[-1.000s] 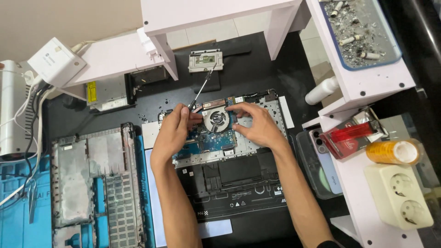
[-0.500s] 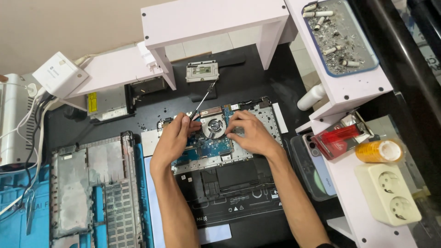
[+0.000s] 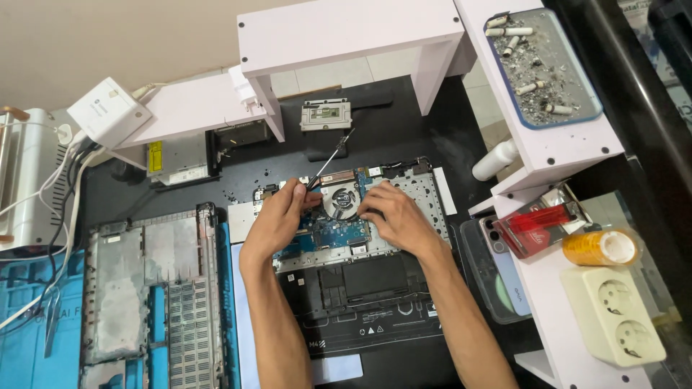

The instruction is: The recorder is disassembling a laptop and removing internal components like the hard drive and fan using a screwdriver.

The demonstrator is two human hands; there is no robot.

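You're gripping the screwdriver (image 3: 328, 162) in your left hand (image 3: 282, 216), tip angled down beside the fan (image 3: 341, 202). Your right hand (image 3: 393, 220) is pressing flat on the opened laptop (image 3: 360, 288), holding nothing, steadying it.
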